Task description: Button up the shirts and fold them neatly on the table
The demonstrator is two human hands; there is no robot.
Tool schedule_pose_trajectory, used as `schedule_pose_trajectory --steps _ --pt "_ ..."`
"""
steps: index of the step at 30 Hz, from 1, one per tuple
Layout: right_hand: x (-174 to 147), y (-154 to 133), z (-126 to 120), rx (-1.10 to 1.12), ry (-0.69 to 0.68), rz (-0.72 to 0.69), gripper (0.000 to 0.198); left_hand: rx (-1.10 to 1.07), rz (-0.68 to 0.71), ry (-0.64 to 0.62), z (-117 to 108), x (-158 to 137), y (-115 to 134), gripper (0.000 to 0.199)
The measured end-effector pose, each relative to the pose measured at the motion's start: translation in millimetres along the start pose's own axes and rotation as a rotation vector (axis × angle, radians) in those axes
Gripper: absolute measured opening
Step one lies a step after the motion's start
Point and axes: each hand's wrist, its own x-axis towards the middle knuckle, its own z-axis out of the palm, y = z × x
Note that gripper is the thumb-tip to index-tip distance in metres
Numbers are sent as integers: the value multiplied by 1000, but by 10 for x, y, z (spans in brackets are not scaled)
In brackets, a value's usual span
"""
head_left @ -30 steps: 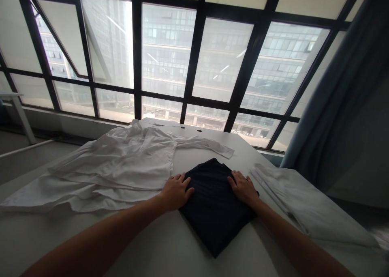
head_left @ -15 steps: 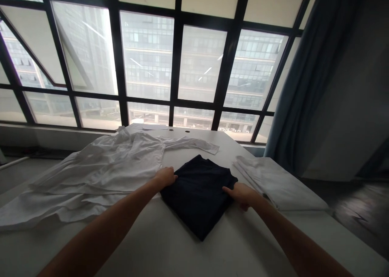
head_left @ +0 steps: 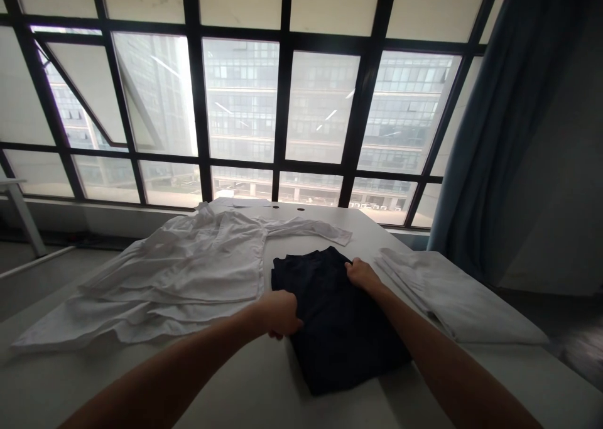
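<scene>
A dark navy garment (head_left: 342, 328), folded into a rough square, lies over the white table in front of me. Its exact kind does not show. My left hand (head_left: 279, 313) pinches its left edge, fingers curled under and thumb on top. At the upper right edge, my right hand (head_left: 362, 273) grips the cloth between thumb and fingers. Left of it a white long-sleeved shirt (head_left: 207, 253) is spread out and wrinkled, one sleeve stretching behind the navy garment. To the right rests a folded white cloth (head_left: 471, 297).
The white table (head_left: 235, 391) reaches back towards a large black-framed window (head_left: 311, 108), with two dark round holes near its far edge. A blue curtain (head_left: 480, 134) hangs at the right. Another table's leg (head_left: 29, 222) stands at far left.
The navy garment has turned, from corner towards me to an edge towards me, and shifted right. My left hand came nearer and my right hand moved farther up its edge. The view swung slightly left.
</scene>
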Motion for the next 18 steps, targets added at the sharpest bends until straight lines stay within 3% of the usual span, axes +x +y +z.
schedule_pose_trajectory --steps 3,5,9,14,18 --pt "63 -43 24 -16 -7 21 50 156 8 426 1 162 59 41" --pt "66 -30 41 -41 -62 43 53 147 94 536 17 345 29 45" --pt "5 42 57 -74 -110 75 58 101 203 544 128 759 -211 56" --pt "-144 89 79 -116 -85 99 57 -11 48 468 305 1047 -599 69" --pt "-263 20 99 -163 -80 87 48 -40 19 465 362 1080 -710 72"
